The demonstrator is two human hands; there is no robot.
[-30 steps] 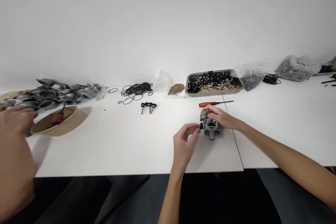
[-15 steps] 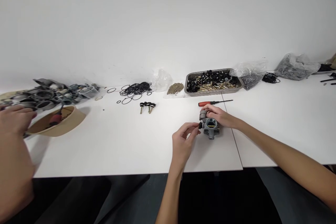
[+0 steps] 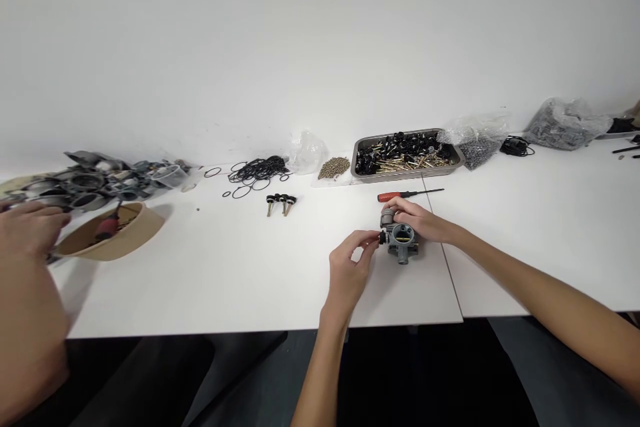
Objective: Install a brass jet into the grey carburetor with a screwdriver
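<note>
A grey metal carburetor (image 3: 403, 251) stands on the white table in front of me, its round bore facing me and a brass-coloured rod showing across the opening. My right hand (image 3: 411, 215) grips it from behind and the right, fingers around the cylinder at its top left. With thumb and fingertips my left hand (image 3: 354, 255) pinches a small black knob (image 3: 383, 237) at the carburetor's left side. Just behind lies a screwdriver (image 3: 393, 197) with a red handle. Several black-headed brass screws (image 3: 281, 201) rest to the left.
Along the wall are a metal tray (image 3: 387, 179) of black and brass parts, brass pieces (image 3: 334, 168), black rubber rings (image 3: 257, 170) and plastic bags (image 3: 565, 127). At left, another person's arm (image 3: 30, 280) is beside a tan bowl (image 3: 135, 237) and a pile of metal parts (image 3: 87, 181).
My left hand's fingers have shifted slightly at the black knob. The carburetor and my right hand stay almost where they were.
</note>
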